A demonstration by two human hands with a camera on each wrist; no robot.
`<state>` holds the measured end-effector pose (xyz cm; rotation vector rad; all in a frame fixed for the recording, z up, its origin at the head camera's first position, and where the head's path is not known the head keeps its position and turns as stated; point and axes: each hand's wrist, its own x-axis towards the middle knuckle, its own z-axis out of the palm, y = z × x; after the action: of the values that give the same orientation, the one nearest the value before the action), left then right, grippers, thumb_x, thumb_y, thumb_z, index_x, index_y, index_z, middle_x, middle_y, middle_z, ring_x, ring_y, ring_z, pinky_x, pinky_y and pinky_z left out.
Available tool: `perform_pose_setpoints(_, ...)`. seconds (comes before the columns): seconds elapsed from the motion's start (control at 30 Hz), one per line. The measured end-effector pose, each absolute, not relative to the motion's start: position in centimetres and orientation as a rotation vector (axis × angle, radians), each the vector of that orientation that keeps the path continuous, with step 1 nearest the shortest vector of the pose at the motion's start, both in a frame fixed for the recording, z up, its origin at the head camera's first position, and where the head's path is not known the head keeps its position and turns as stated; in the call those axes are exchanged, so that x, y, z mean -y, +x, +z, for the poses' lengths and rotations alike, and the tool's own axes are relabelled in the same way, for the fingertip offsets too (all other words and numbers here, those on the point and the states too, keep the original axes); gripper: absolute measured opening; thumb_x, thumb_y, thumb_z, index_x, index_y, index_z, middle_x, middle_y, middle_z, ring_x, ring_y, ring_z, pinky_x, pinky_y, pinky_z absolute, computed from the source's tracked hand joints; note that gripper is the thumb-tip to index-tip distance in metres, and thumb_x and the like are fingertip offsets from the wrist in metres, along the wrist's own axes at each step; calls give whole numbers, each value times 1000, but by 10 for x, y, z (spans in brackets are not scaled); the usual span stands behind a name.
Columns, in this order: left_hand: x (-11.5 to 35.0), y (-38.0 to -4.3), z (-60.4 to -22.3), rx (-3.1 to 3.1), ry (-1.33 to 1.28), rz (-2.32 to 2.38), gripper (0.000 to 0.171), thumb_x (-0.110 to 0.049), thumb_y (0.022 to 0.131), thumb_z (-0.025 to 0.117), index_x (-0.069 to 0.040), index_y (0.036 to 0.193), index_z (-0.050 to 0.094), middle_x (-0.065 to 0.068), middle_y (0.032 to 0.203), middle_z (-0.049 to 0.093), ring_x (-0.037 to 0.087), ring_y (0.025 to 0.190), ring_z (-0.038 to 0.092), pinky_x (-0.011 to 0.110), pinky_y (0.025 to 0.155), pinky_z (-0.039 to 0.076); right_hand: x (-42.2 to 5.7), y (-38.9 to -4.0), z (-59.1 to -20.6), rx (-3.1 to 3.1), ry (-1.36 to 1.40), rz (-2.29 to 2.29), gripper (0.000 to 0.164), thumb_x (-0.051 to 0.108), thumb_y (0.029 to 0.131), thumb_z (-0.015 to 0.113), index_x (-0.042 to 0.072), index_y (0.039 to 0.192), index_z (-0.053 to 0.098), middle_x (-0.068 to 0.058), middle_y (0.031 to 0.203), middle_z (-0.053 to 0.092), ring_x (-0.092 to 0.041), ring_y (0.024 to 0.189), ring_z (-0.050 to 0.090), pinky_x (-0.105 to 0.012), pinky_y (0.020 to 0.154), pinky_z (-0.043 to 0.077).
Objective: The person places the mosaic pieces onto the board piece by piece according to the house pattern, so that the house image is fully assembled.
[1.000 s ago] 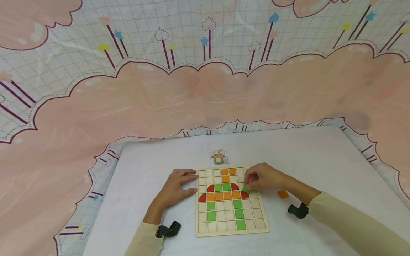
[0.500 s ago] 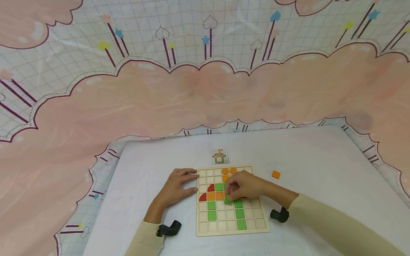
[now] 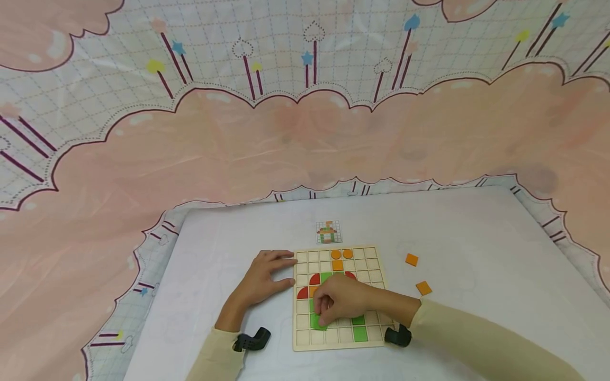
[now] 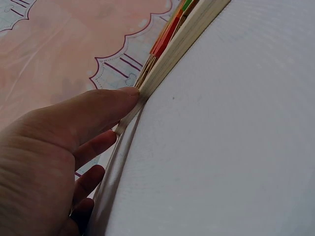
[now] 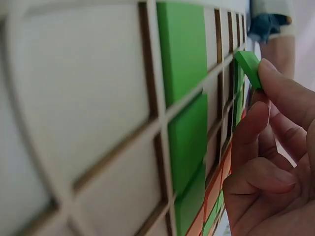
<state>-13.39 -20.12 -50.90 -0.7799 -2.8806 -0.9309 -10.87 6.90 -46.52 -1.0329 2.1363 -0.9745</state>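
Observation:
My right hand point(image 3: 342, 297) pinches a green square tile point(image 5: 248, 66) between thumb and fingertip, low over the left part of the wooden grid board point(image 3: 302, 337). In the right wrist view this tile is tilted, above the grid slots. Several green, orange and red tiles sit in the board's cells, some hidden under my right hand. Along the board's left edge my left hand point(image 3: 261, 275) rests with fingers extended. Its thumb touches the board's rim point(image 4: 172, 61) in the left wrist view.
Two orange square tiles point(image 3: 412, 260) lie loose on the white table point(image 3: 476, 238) right of the board. Behind the board is a small pattern card point(image 3: 329, 232). A patterned cloth point(image 3: 295, 143) hangs beyond the table. Each wrist wears a black device point(image 3: 252, 340).
My right hand has carried the green tile leftward and nearer across the board. Both loose orange tiles now show, one or the other hidden by my arm before. My left hand stays put.

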Motion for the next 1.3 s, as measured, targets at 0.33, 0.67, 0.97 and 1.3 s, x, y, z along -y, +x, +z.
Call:
perform_pose_setpoints(0.33, 200, -134, -507, 2863, -789, -935, 46, -35, 85, 81, -22, 129, 73, -1, 141, 63, 26, 126, 52, 54, 107, 41, -57, -96, -464, -2162, -1043, -912, 15, 15, 80, 87, 18, 80, 72, 17, 65, 61, 5, 61, 54, -15, 60, 47)
perform_pose_setpoints(0.67, 199, -134, -506, 2869, -788, -930, 46, -36, 85, 81, -21, 128, 73, -1, 141, 63, 27, 127, 52, 55, 107, 40, -54, -92, -467, -2247, -1072, -822, 20, 21, 77, 90, 22, 79, 70, 20, 62, 58, 6, 59, 52, -15, 57, 44)
perform_pose_setpoints(0.97, 199, -134, -506, 2878, -782, -936, 46, -35, 85, 81, -21, 128, 73, -1, 141, 62, 27, 128, 52, 55, 108, 40, -52, -90, -470, -2314, -1100, -795, 24, 24, 74, 92, 23, 75, 68, 21, 59, 57, 7, 60, 53, -14, 57, 43)
perform_pose_setpoints(1.3, 200, -134, -507, 2903, -754, -942, 47, -37, 86, 81, -21, 129, 72, -1, 142, 62, 25, 127, 50, 54, 107, 40, -62, -92, -469, -2236, -982, -934, 21, 21, 75, 91, 19, 78, 71, 18, 62, 60, 4, 60, 55, -16, 58, 48)
